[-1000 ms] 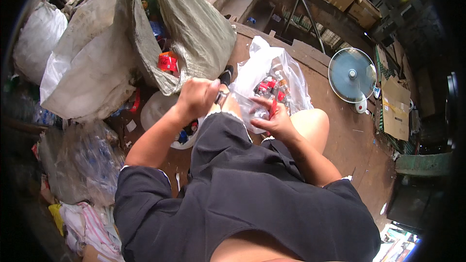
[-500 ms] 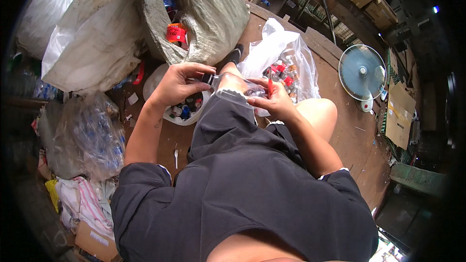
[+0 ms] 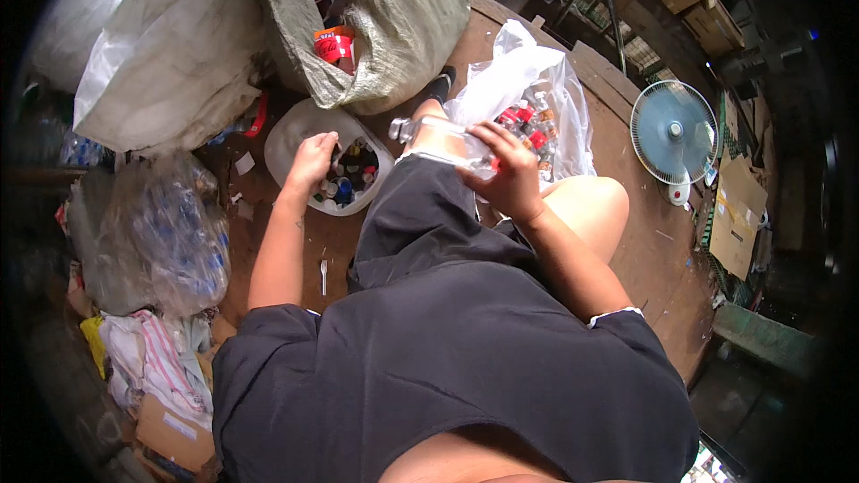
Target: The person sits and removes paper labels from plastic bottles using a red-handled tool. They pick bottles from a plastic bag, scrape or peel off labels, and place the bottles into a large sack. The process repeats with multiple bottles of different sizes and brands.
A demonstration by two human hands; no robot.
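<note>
As the head view looks down, the right hand [image 3: 506, 172] is closed in a firm grip around a clear plastic bottle [image 3: 440, 136] lying across the knee. The left hand [image 3: 310, 159] hangs with loose, open fingers over a white tub [image 3: 288, 130] full of bottle caps, on the floor. A clear bag [image 3: 528, 89] holds more bottles beside a big sack [image 3: 394, 18].

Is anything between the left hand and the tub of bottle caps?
Nothing visible. The left hand hangs right over the open white tub of caps, fingers at its rim. The right hand holds a clear bottle over the knee, off to the side.
</note>
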